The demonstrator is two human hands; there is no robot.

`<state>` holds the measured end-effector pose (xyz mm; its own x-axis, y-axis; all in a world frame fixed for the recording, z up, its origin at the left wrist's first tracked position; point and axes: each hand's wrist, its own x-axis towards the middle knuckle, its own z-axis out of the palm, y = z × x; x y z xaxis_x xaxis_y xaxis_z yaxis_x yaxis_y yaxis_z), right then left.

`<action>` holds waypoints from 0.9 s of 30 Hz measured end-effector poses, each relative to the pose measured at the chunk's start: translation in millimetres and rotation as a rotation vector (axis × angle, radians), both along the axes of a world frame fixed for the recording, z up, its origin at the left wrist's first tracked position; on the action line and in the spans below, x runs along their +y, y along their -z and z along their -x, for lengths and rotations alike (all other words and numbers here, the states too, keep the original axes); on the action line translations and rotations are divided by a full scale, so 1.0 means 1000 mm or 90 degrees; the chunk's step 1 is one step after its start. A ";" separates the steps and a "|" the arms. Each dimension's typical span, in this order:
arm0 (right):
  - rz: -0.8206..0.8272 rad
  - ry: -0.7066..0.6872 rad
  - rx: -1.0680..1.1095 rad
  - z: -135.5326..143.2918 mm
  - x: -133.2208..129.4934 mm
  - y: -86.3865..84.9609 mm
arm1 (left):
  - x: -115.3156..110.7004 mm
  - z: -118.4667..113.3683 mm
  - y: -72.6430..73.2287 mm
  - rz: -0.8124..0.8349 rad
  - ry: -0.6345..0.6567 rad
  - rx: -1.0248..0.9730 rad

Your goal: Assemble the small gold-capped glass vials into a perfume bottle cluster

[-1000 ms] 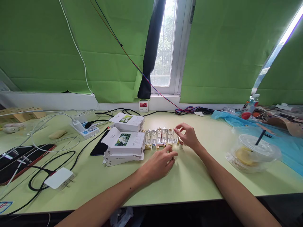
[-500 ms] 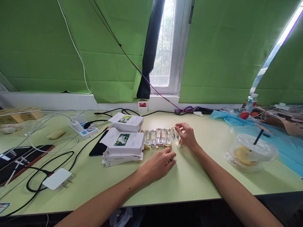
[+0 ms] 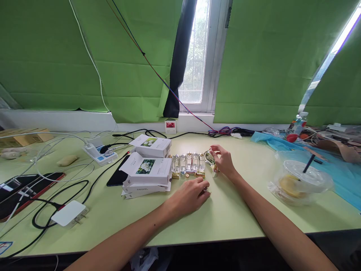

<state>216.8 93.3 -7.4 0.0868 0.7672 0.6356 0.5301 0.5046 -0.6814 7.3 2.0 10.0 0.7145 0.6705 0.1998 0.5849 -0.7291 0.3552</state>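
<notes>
Several small clear glass bottles (image 3: 188, 162) with gold and silver tops stand in a row at the table's middle. Short metallic caps (image 3: 182, 175) lie along their near side. At the row's right end, my right hand (image 3: 222, 160) has its fingers closed on a round shiny glass piece (image 3: 209, 158); a gold and clear piece (image 3: 214, 172) sits just below that hand. My left hand (image 3: 191, 194) rests nearer the front, fingers curled around a small shiny item (image 3: 204, 190), mostly hidden. White boxes (image 3: 153, 171) with flower pictures are stacked left of the bottles.
A dark phone (image 3: 117, 174) lies left of the boxes, near a power strip (image 3: 101, 154), a white charger (image 3: 69, 213) and looping cables. On the right are a lidded cup in a plastic bag (image 3: 299, 180) and blue plastic sheeting (image 3: 335, 173).
The round glass piece has turned and shows more of its face between my right fingers. My left hand has barely shifted, and more of its small shiny item shows.
</notes>
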 end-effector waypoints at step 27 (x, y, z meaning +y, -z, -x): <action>0.041 -0.023 0.009 -0.006 -0.002 -0.006 | 0.002 0.000 0.004 0.053 -0.058 -0.052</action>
<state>223.0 91.8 -1.7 0.0672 0.8093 0.5835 0.5024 0.4778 -0.7206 7.8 3.7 6.5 0.6339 0.7482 0.1958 0.6137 -0.6407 0.4614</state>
